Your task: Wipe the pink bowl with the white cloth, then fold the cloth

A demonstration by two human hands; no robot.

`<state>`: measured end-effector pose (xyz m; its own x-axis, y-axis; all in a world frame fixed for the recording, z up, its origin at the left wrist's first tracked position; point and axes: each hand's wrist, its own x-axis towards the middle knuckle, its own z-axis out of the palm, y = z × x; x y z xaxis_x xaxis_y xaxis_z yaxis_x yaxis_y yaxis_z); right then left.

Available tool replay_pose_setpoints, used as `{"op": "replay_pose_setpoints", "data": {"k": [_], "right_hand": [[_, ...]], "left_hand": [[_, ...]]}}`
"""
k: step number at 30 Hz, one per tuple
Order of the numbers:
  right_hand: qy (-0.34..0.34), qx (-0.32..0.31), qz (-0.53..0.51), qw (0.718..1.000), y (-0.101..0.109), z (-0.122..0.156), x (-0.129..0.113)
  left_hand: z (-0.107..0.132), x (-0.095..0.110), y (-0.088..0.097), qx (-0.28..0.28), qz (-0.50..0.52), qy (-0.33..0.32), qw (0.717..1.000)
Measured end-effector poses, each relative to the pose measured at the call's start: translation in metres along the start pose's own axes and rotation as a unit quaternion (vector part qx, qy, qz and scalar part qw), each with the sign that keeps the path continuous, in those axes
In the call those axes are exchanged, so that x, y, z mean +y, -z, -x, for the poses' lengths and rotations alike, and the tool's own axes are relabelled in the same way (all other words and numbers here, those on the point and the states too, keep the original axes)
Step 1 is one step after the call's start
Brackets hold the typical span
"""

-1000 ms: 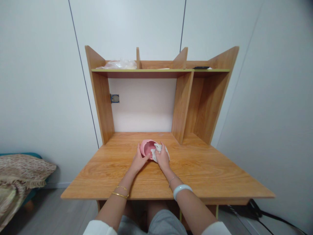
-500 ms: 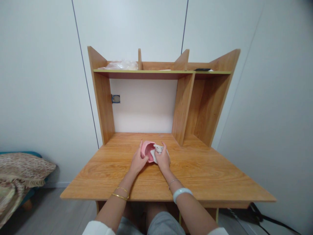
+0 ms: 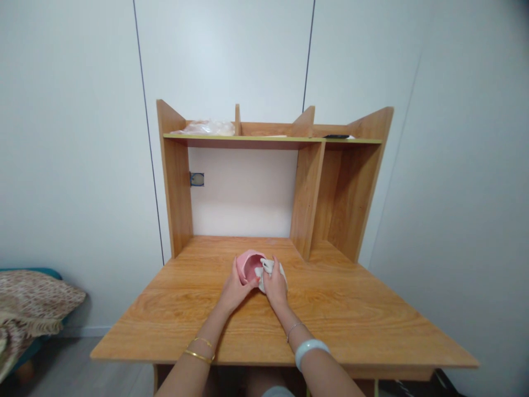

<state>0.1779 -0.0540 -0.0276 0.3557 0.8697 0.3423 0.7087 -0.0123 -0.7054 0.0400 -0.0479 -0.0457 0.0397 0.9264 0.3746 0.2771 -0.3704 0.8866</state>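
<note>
A small pink bowl (image 3: 249, 263) lies tilted on its side on the wooden desk (image 3: 339, 314), its opening facing me. My left hand (image 3: 235, 289) cups the bowl's left rim, fingers curled round it. My right hand (image 3: 275, 285) is closed on a crumpled white cloth (image 3: 268, 267) pressed against the bowl's right edge and inside. Both wrists carry bracelets.
The desk has a hutch with an upper shelf (image 3: 273, 139) and upright dividers behind my hands. A clear plastic bag (image 3: 209, 128) and a dark flat object (image 3: 336, 136) lie on the shelf. A patterned blanket (image 3: 28, 300) sits at the lower left.
The camera has tipped upward, so the desk sits lower in view. My hands stay on the bowl and cloth, with only slight shifts of the fingers.
</note>
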Motion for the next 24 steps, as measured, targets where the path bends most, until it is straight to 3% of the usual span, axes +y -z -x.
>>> {"op": "replay_pose_setpoints", "data": {"k": [8, 13, 19, 24], "right_hand": [[0.017, 0.006, -0.050, 0.999, -0.0050, -0.0022, 0.0057], [0.021, 0.037, -0.107, 0.993, -0.0064, -0.0027, 0.0067], [0.000, 0.036, -0.062, 0.997, -0.0024, -0.0008, 0.0028], [-0.006, -0.027, 0.022, 0.999, -0.0007, 0.0002, 0.0009]], "left_hand": [[0.0010, -0.0035, -0.0020, -0.036, 0.021, 0.014, 0.999], [-0.0002, -0.0052, -0.0044, -0.026, 0.027, 0.015, 0.999], [-0.0033, -0.0068, -0.0042, 0.016, 0.044, 0.004, 0.999], [-0.0010, -0.0007, 0.0004, 0.024, 0.068, -0.045, 0.996]]}}
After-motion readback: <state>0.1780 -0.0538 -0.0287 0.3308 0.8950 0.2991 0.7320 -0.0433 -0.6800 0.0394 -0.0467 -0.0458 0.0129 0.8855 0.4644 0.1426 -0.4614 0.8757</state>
